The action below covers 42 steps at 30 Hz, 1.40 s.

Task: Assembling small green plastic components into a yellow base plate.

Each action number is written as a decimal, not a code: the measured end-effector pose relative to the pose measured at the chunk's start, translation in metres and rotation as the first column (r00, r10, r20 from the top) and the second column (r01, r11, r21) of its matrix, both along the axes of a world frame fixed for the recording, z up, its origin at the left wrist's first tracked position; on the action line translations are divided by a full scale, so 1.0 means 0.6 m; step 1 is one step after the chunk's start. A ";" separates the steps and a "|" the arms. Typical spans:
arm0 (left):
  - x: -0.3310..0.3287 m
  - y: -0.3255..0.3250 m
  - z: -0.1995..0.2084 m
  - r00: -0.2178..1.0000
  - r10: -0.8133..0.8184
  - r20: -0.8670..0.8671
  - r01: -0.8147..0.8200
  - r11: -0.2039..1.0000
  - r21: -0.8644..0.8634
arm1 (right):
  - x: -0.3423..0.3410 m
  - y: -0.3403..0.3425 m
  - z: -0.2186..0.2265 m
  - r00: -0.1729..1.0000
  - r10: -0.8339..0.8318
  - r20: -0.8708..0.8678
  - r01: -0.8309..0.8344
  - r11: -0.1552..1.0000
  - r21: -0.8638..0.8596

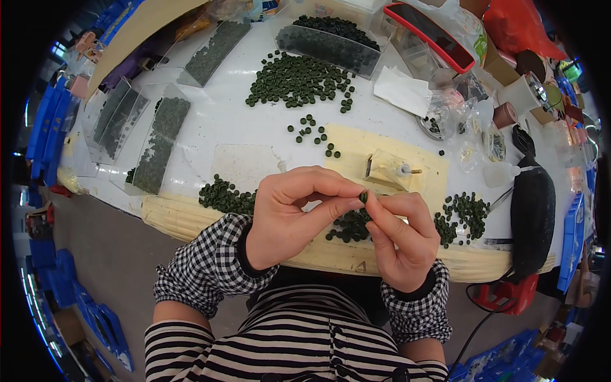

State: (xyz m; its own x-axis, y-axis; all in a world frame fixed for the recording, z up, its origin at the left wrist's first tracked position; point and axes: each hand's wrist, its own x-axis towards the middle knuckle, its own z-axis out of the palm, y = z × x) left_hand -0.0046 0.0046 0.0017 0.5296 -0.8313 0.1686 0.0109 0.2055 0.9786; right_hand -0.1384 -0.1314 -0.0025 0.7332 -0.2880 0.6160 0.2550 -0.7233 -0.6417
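- A heap of small, round, dark green beads (224, 196) is piled on the white tabletop (216, 121), just beside the left hand.
- Left hand (289, 213): thumb and index are pinched narrow, with one small, round, dark green bead (363, 197) held at the tips.
- Bead is held up between the two hands, above a second loose pile of dark green beads (349, 229).
- Handling, judged by look: very light, stiff, probably smooth, easily slipped or flicked out. Best taken by opposite sides of the rim, lightly; fragility can't be told.
- Right hand (407, 239): index tip is brought right up to the bead, thumb is set lower; whether any grip is shared can't be told.
- More dark green beads (468, 213) are scattered to its right.
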 end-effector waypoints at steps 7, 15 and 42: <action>-0.001 -0.002 -0.009 0.993 -0.005 -0.118 0.002 1.000 -0.019 | 0.001 -0.002 0.000 1.000 0.007 0.008 -0.007 1.000 -0.029; 0.006 0.000 -0.005 0.994 -0.037 -0.101 0.044 0.997 0.061 | 0.001 -0.009 -0.005 1.000 0.003 0.011 -0.002 0.992 -0.125; 0.001 -0.011 0.001 0.761 0.213 0.612 -0.185 0.977 -0.110 | 0.001 -0.009 -0.012 0.998 -0.038 0.052 0.043 0.993 -0.109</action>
